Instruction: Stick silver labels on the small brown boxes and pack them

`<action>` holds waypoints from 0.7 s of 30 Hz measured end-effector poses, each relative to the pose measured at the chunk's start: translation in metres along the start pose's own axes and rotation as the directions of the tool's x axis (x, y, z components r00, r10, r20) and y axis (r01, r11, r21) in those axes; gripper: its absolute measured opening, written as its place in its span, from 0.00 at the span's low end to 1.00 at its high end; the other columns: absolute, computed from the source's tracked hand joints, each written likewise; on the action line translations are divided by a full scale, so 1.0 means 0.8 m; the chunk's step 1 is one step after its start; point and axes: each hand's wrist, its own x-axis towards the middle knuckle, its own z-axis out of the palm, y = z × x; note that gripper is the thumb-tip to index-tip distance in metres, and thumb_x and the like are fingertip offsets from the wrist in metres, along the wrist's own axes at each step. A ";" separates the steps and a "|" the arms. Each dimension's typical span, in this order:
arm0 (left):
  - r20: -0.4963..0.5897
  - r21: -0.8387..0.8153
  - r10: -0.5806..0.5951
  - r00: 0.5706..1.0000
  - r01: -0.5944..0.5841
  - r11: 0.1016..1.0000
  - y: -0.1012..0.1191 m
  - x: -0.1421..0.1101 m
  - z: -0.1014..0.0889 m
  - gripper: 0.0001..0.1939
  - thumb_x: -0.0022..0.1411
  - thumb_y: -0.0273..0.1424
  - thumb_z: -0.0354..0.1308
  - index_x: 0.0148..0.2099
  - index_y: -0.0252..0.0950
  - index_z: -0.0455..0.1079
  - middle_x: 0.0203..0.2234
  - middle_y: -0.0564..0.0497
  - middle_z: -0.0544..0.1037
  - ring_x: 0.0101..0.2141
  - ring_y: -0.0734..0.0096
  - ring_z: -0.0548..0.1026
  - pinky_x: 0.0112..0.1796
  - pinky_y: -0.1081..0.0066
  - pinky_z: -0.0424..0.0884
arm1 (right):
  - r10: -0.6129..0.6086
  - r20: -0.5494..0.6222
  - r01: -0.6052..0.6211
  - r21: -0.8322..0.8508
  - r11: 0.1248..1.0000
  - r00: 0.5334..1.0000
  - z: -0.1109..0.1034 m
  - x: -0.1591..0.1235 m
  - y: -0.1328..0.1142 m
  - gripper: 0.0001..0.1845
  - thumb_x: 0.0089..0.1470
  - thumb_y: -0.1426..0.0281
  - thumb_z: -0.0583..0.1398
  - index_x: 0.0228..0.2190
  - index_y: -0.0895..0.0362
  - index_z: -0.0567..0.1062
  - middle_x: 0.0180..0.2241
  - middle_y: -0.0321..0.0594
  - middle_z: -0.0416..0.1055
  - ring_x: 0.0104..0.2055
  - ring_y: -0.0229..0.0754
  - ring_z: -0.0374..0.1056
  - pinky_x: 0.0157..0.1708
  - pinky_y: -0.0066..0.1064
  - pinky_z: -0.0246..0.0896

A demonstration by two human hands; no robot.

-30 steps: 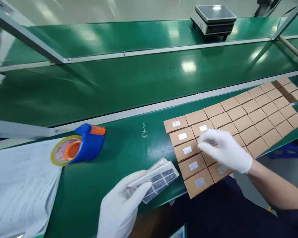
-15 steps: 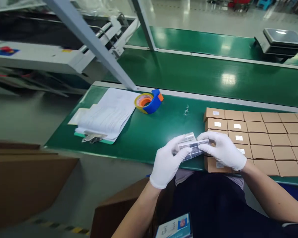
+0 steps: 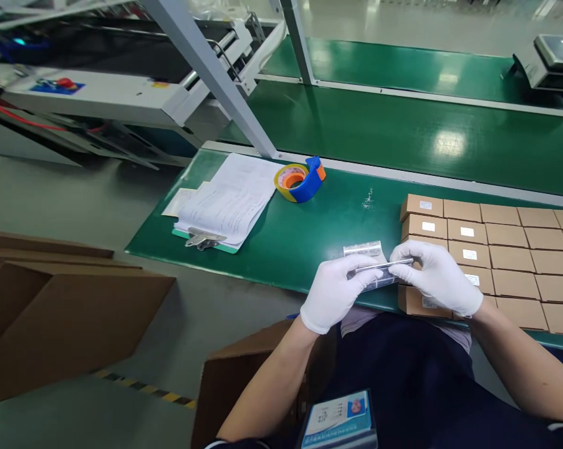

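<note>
Head view: thin, glossy labels (image 3: 383, 280) are pinched by the nearly closed left hand (image 3: 332, 290) and right hand (image 3: 437, 279), beside cardboard boxes (image 3: 512, 260).

An open stretch of green bench (image 3: 332, 224) runs between the tape dispenser (image 3: 313, 182) and the small boxes (image 3: 515, 262), wide enough for a hand to pass. The boxes sit side by side in tight rows, leaving mere seams and blocking the bench's right side. Label sheets (image 3: 379, 282) bridge the gap between the left hand (image 3: 332, 290) and right hand (image 3: 437, 277). Papers (image 3: 234, 196) take up much of the left end; behind them a slanting post (image 3: 216, 81) obstructs the far side.
</note>
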 end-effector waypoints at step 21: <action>-0.080 -0.113 -0.050 0.996 0.041 0.993 -0.017 0.015 0.020 0.10 0.60 0.37 0.69 0.41 0.38 0.84 0.44 0.47 0.85 0.47 0.56 0.81 0.53 0.61 0.76 | 0.061 -0.134 -0.065 -0.026 0.998 0.989 -0.013 -0.014 0.014 0.09 0.61 0.62 0.62 0.35 0.53 0.79 0.37 0.40 0.80 0.40 0.45 0.75 0.41 0.37 0.71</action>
